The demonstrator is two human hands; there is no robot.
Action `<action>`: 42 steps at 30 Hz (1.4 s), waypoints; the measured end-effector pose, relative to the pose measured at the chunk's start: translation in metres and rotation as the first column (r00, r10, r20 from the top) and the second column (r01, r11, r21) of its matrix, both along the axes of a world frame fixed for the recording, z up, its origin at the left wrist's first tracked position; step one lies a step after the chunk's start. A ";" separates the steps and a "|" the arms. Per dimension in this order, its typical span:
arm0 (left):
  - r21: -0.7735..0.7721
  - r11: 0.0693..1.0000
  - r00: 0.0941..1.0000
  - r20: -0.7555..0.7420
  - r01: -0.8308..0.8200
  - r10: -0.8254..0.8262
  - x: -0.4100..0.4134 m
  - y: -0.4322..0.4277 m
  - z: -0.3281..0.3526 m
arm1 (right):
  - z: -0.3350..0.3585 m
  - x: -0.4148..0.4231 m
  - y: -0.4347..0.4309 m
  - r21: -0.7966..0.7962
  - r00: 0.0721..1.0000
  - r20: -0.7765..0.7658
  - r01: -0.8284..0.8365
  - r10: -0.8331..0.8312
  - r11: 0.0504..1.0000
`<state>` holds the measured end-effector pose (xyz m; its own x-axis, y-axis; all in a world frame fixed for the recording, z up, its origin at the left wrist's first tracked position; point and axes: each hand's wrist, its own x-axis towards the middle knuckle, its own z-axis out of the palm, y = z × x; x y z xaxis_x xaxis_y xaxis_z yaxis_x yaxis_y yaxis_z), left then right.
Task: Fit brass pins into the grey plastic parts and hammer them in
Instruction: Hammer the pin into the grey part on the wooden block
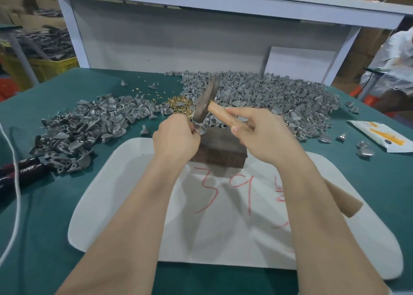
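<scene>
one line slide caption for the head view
Right hand holds a hammer over a grey part the left hand pinches on a dark block.

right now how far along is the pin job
Far from finished. Possibly done: the smaller heap on the left, though pins in it are too small to see. In hand: the left hand pinches a grey part on the dark block; the right hand holds the hammer over it. Left: the large heap behind and a pile of brass pins.
</scene>
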<state>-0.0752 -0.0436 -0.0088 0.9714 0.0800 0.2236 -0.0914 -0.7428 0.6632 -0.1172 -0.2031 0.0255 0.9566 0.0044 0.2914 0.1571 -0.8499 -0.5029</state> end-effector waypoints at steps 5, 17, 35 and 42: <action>0.004 1.000 1.000 0.005 -0.010 0.010 0.001 0.000 0.000 | -0.001 -0.001 0.001 0.006 0.999 -0.046 0.010 -0.010 1.000; 0.004 1.000 1.000 0.009 -0.020 0.020 0.001 -0.002 -0.001 | 0.000 -0.002 0.003 -0.003 0.997 -0.079 0.011 -0.012 1.000; 0.014 1.000 1.000 -0.019 -0.004 0.004 -0.001 -0.001 0.001 | -0.001 -0.001 0.000 0.080 0.994 -0.112 0.008 0.001 0.997; 0.018 1.000 1.000 -0.021 -0.004 0.004 0.000 0.000 0.001 | -0.006 0.002 -0.004 0.172 0.990 -0.140 -0.010 0.034 0.985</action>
